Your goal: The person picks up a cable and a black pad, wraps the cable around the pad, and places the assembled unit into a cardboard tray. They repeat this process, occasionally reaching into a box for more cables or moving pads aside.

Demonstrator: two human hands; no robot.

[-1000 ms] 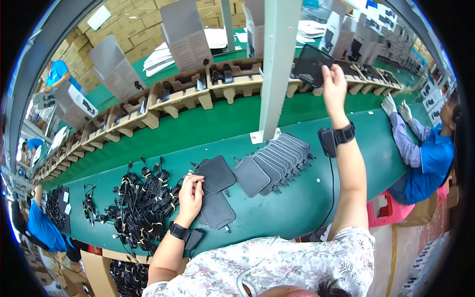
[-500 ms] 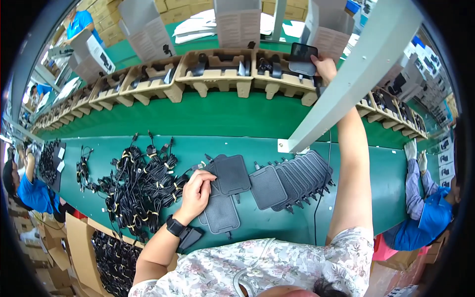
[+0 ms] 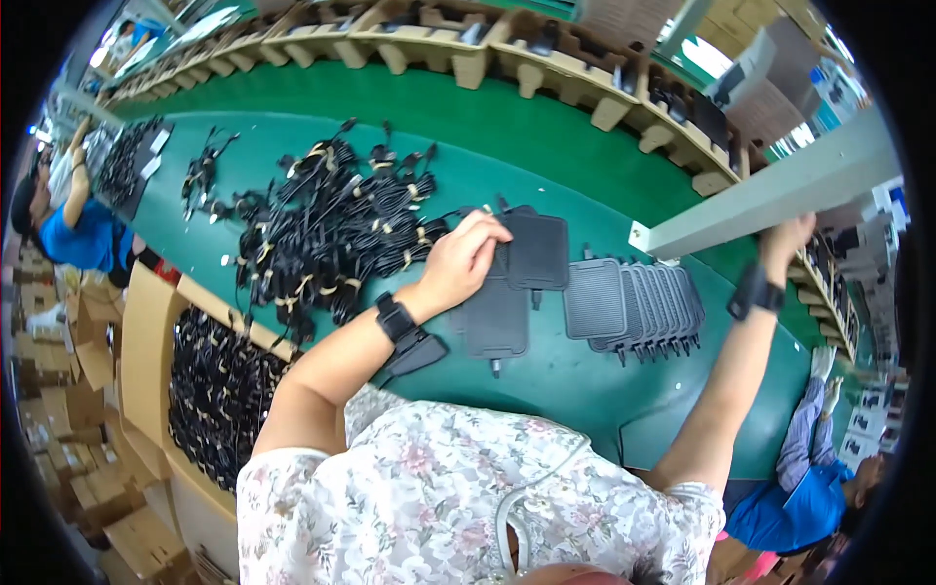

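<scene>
My left hand (image 3: 466,258) rests on a small pile of flat black pads left of the table's middle. Its fingers are bent together at the corner of the upper pad (image 3: 539,252); another pad (image 3: 497,320) lies partly beneath, a short plug sticking out. My right hand (image 3: 786,241) is stretched far right beside the grey post, near the moulded trays. Its fingertips are blurred and partly hidden, and no object shows in it. An overlapping row of similar pads (image 3: 597,297) lies between my hands, plugs pointing toward me.
Bundled black cables (image 3: 327,219) heap on the green table (image 3: 546,385) at left. Brown moulded trays (image 3: 609,109) line the far side. A slanting grey post (image 3: 770,185) crosses at right. A cardboard box (image 3: 146,341) of black items stands below left. Co-workers sit at both ends.
My right hand has left the far tray, where it held a dark pad, and moved right and nearer. My left hand stays on the pads. The whole view has shifted and turned.
</scene>
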